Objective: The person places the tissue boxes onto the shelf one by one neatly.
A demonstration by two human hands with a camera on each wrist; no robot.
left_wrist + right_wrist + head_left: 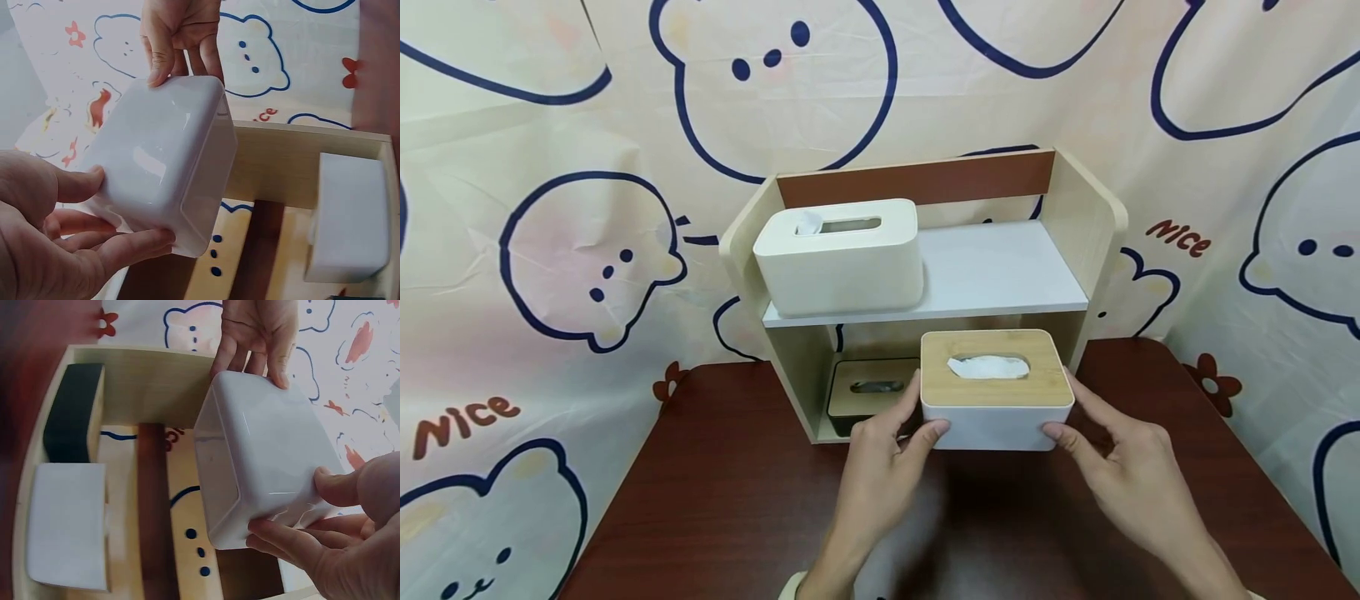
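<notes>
A white tissue box with a light wooden lid (985, 429) is held up in front of the shelf's lower level, white tissue showing in its oval slot. My left hand (883, 467) grips its left end, with the thumb on the front face. At the right end, my right hand (1123, 467) holds it the same way. Both wrist views show the glossy white body (150, 150) of this box between the two hands. On the lower level behind the left hand, a dark tissue box with a wooden lid (865, 392) is partly covered.
The two-level wooden shelf unit (1090, 217) stands at the back of the dark brown table (700, 500). A cream tissue box (842, 275) sits on the left of its white upper board (1000, 267). Behind hangs a cloth with cartoon bears (587, 258).
</notes>
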